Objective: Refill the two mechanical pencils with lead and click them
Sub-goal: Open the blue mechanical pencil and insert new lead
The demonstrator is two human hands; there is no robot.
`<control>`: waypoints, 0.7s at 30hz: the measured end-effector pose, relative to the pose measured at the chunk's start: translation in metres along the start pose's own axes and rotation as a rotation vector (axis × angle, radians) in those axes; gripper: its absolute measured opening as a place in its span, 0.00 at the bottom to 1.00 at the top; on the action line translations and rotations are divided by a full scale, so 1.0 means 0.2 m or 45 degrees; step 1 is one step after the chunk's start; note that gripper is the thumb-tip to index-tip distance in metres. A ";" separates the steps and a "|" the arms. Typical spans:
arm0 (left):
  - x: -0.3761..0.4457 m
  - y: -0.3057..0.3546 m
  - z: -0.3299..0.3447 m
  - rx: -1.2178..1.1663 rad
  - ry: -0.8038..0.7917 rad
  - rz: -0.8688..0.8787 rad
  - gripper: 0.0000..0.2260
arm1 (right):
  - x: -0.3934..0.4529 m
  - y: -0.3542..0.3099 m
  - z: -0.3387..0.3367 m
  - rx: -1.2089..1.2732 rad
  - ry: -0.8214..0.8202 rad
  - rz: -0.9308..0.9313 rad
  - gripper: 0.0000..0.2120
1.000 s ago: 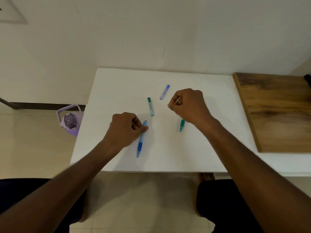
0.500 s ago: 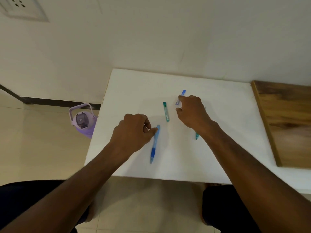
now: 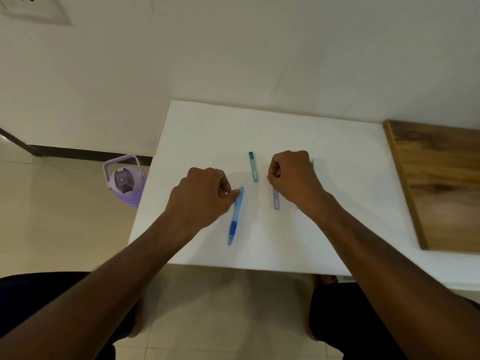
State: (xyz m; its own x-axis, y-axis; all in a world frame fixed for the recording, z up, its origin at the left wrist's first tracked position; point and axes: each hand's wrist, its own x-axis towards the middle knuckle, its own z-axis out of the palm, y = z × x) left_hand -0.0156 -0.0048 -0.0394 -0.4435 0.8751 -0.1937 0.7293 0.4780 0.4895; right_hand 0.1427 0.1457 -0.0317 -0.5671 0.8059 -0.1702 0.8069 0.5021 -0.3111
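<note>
Lying flat: translucent blue pencil (image 3: 236, 215)

Your only view comes from the camera on your head, looking forward and steeply down onto the flat white rectangular tabletop (image 3: 285, 126), close enough that both forearms stretch from the bottom edge up to it. Beyond the tabletop it meets the pale wall; left of the tabletop it takes in the tiled floor and a lilac plastic water jug (image 3: 126, 181); right of it, a brown wooden board (image 3: 441, 183).
</note>
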 end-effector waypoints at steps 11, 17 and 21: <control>0.02 0.08 -0.01 -0.314 0.099 0.259 0.11 | -0.08 0.03 -0.15 0.741 -0.067 -0.041 0.06; 0.04 0.14 0.02 -0.552 0.099 0.193 0.07 | -0.14 0.03 -0.19 0.974 -0.064 -0.211 0.05; 0.03 0.14 0.01 -0.627 0.103 0.183 0.08 | -0.15 0.03 -0.20 0.976 -0.029 -0.257 0.05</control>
State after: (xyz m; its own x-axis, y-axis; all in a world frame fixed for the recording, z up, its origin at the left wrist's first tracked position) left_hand 0.0038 0.0136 -0.0283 -0.4101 0.9112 -0.0382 0.4625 0.2440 0.8524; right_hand 0.1713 0.1385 0.0094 -0.7002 0.7115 -0.0583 0.3539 0.2750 -0.8940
